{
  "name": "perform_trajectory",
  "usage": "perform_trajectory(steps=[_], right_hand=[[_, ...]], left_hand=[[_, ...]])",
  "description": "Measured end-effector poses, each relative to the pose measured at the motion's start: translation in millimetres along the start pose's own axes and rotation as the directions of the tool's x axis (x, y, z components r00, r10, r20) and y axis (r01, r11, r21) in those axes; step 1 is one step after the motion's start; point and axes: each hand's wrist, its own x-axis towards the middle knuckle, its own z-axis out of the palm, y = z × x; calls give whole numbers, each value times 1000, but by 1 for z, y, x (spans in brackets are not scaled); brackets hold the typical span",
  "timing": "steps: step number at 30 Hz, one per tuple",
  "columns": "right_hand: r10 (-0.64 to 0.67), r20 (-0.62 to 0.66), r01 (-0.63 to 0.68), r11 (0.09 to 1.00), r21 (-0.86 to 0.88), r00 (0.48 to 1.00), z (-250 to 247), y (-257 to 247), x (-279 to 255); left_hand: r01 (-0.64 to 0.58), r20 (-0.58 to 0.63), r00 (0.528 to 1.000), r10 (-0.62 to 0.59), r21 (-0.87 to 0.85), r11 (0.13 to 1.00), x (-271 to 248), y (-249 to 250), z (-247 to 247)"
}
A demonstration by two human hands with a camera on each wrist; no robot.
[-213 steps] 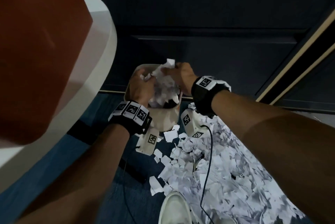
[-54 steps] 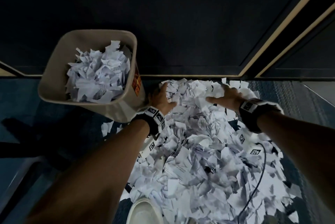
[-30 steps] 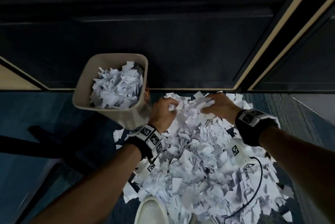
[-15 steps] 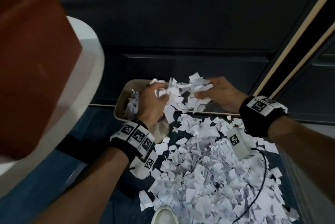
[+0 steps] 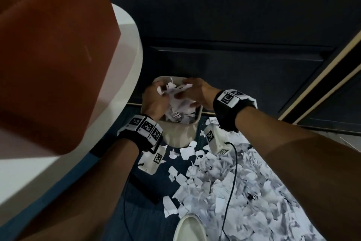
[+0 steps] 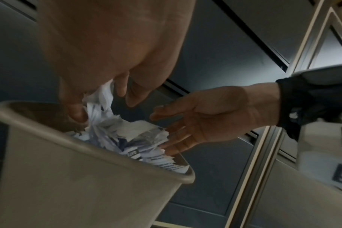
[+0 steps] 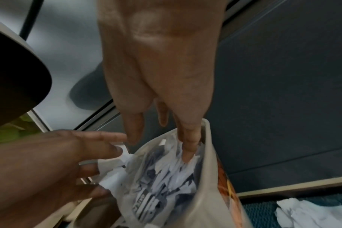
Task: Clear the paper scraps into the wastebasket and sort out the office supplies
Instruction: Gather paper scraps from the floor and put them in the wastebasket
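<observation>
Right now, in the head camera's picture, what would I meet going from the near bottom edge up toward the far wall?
White shoe → paper scraps on the floor → wastebasket → left hand and right hand over its opening → dark wall panel.

Red box (image 5: 48,55) on white table (image 5: 125,76); white shoe (image 5: 190,228)

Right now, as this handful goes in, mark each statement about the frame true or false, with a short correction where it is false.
1. Both hands are over the wastebasket. True: the left hand and right hand are above its opening.
2. The wastebasket is empty. False: paper scraps fill it near the rim.
3. The floor has been cleared of paper. False: a large pile of scraps lies on the carpet beside the basket.
4. The right hand's fingers are spread, not clenched. True, seen from the left wrist view.
5. The wastebasket lies on its side. False: it stands with its opening up.
</observation>
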Motion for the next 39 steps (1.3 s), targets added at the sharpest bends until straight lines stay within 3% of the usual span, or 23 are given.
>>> perform_trajectory(steps=[5,7,9,10,13,15,18,24,28,30,33,35,39], right_hand=[[-120,-48,109,974,-199,992,-20,-2,8],[-157,-86,126,949,-287,984,-26,-6,10],[-189,-93,134,900,-416,978,-29,-5,9],[-205,-95,138,873,-467,974,-30,-3,7],[-218,-113,151,891,-429,969,-34,12,4],[-243,-104,176,884,-434,964,-37,19,0],[-253,-91,184,867,-463,963,-48,22,-8],[-247,-63,188,858,-478,967,-79,35,-40],[-144,18,131,836,-532,989,-92,80,-69],[-61,42,74,846,-528,997,-97,115,-81],[14,26,2,852,-524,1000,-107,171,-95],[103,49,-56,815,-576,993,-117,204,-100],[336,-16,-254,679,-689,942,-148,273,-110]], left_hand=[[-96,9,995,95,67,993,2,-10,3],[-195,67,980,186,199,960,4,-7,9],[-296,202,952,231,406,865,0,-3,16],[-336,272,936,225,487,806,-1,-3,21],[-289,394,917,64,544,788,-2,-20,39],[-317,455,890,39,553,770,0,-25,42],[-325,421,901,104,496,805,2,-15,38],[-361,230,931,282,485,796,-36,23,23],[-513,253,854,456,251,821,-84,34,47],[-529,319,826,465,152,835,-108,30,70],[-459,494,798,346,125,880,-137,4,115],[-406,622,750,225,165,899,-148,-20,139],[-341,848,529,-34,249,907,-157,-53,175]])
